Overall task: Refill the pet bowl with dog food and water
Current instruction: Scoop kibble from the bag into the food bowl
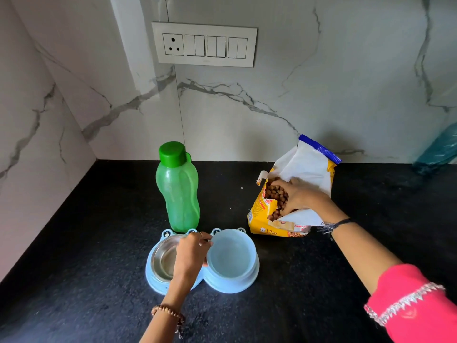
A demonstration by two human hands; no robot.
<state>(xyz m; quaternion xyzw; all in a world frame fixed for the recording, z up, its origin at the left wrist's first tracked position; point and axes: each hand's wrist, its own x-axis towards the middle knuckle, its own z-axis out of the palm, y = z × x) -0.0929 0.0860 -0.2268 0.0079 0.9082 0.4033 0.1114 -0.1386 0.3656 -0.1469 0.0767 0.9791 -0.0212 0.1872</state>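
The right hand (298, 194) was curled in the food bag (294, 194), around kibble (274, 191). The left hand (190, 256) pinched the pet bowl (230, 285) rim.

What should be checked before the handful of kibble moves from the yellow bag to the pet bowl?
1. Right hand inside open yellow dog food bag, on the brown kibble: ok.
2. Kibble actually gripped: cannot tell.
3. Left hand steadying light blue double pet feeder: ok.
4. Steel bowl empty: ok.
5. Blue plastic bowl empty: ok.
6. Green water bottle upright, capped: ok.
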